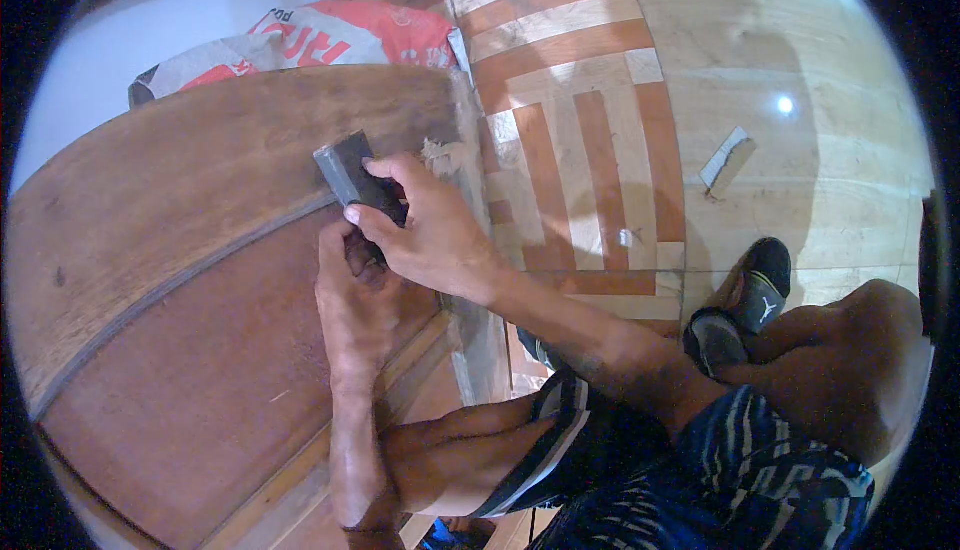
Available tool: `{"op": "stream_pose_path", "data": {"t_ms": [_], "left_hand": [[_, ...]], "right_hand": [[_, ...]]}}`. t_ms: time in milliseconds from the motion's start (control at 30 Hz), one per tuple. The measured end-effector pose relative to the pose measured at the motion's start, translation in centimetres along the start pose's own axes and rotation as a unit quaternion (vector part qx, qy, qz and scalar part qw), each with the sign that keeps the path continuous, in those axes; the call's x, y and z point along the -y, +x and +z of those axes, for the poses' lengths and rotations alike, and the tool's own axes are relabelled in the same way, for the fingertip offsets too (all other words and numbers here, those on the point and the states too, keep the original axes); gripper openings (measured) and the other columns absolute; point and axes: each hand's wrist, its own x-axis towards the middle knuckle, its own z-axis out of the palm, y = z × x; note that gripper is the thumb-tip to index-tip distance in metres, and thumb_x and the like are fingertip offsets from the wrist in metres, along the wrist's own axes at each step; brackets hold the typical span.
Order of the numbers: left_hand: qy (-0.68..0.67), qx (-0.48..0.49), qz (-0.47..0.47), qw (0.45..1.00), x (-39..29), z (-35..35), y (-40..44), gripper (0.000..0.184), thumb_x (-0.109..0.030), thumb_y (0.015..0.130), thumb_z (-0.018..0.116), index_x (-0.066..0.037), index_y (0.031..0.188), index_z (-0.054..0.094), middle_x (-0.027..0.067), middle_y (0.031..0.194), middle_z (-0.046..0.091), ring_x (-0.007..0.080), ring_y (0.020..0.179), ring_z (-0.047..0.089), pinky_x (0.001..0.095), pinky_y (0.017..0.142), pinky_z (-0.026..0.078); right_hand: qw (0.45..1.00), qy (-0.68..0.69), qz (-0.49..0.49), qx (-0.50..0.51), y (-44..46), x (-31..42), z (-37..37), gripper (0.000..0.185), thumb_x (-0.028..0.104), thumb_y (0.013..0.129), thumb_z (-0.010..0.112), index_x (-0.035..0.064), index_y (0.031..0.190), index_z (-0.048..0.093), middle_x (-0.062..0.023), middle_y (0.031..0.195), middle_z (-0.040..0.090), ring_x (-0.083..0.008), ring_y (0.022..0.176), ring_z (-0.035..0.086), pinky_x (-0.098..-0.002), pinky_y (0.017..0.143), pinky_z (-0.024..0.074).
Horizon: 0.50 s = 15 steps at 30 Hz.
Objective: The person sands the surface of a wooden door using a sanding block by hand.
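Note:
A dark, flat-sided sanding block (348,172), apparently wrapped in dark sandpaper, lies tilted over the wooden panel. My right hand (430,230) grips it from the right, thumb on the near side and fingers on the far side. My left hand (355,300) is closed, its curled fingers at the block's lower end; the exact contact there is partly hidden. Beneath both hands is the brown wooden panel (180,350), with a curved wooden top rail (200,145) and a grey strip along the joint. Rough, pale patches show near the rail's right end.
A red and white sack (350,35) lies behind the rail. To the right are patterned floor tiles (590,150) and a small broken strip (725,160). My foot in a dark slipper (760,295) rests on the floor; my bent legs are close below my arms.

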Motion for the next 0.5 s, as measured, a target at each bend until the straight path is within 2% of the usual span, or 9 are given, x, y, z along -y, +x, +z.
{"op": "stream_pose_path", "data": {"t_ms": [100, 200, 267, 367, 467, 500], "left_hand": [[0.115, -0.005, 0.023, 0.993, -0.5, -0.3, -0.2, 0.045, 0.006, 0.09, 0.069, -0.005, 0.13, 0.051, 0.0101, 0.121, 0.065, 0.0209, 0.112, 0.064, 0.0368, 0.096, 0.056], [0.044, -0.003, 0.086, 0.995, 0.4, -0.4, 0.0, 0.045, 0.005, 0.091, 0.069, -0.004, 0.131, 0.051, 0.0108, 0.119, 0.066, 0.0214, 0.111, 0.065, 0.0368, 0.093, 0.057], [0.082, -0.012, 0.057, 0.995, -0.4, -0.3, -0.1, 0.045, 0.005, 0.09, 0.07, -0.004, 0.13, 0.051, 0.0116, 0.118, 0.067, 0.0219, 0.11, 0.066, 0.0367, 0.094, 0.057], [0.075, -0.01, 0.029, 0.997, -0.5, -0.3, 0.1, 0.048, 0.005, 0.089, 0.071, -0.003, 0.132, 0.051, 0.0126, 0.119, 0.067, 0.0226, 0.112, 0.066, 0.0366, 0.095, 0.057], [0.084, 0.004, 0.03, 0.996, -0.9, -0.3, 0.0, 0.053, 0.004, 0.089, 0.072, -0.003, 0.137, 0.049, 0.0138, 0.121, 0.067, 0.0233, 0.115, 0.066, 0.0368, 0.096, 0.057], [0.094, 0.008, 0.037, 0.995, -1.2, -0.3, -0.1, 0.056, 0.004, 0.089, 0.072, -0.002, 0.139, 0.049, 0.0143, 0.122, 0.067, 0.0235, 0.116, 0.066, 0.037, 0.097, 0.057]], "right_hand": [[0.999, 0.008, 0.027, 0.026, 0.0, 0.6, -0.4, 0.054, 0.024, 0.094, 0.076, -0.0025, 0.135, 0.052, -0.0225, 0.115, 0.067, -0.0271, 0.092, 0.068, -0.0397, 0.08, 0.0547], [0.999, 0.016, 0.018, 0.031, 0.0, 0.7, -0.4, 0.053, 0.022, 0.095, 0.075, -0.0027, 0.135, 0.051, -0.023, 0.115, 0.067, -0.0274, 0.093, 0.069, -0.0394, 0.082, 0.0552], [0.999, 0.034, 0.014, 0.034, 0.1, 0.4, -0.2, 0.053, 0.022, 0.095, 0.074, -0.0027, 0.136, 0.051, -0.0231, 0.115, 0.066, -0.0274, 0.094, 0.069, -0.039, 0.083, 0.0555], [0.995, 0.082, 0.045, 0.025, 0.0, 0.6, -0.1, 0.051, 0.024, 0.093, 0.073, -0.0049, 0.129, 0.053, -0.0301, 0.115, 0.066, -0.0449, 0.111, 0.065, -0.0469, 0.098, 0.0504], [0.992, 0.118, 0.041, 0.006, 0.4, -0.9, 0.6, 0.053, 0.028, 0.094, 0.073, -0.0046, 0.13, 0.053, -0.0272, 0.112, 0.067, -0.039, 0.106, 0.067, -0.0444, 0.094, 0.0524], [0.992, 0.116, 0.055, 0.01, 0.6, -0.7, 0.2, 0.052, 0.026, 0.095, 0.073, -0.0039, 0.132, 0.052, -0.0238, 0.113, 0.067, -0.0328, 0.106, 0.067, -0.0415, 0.092, 0.0537]]}}
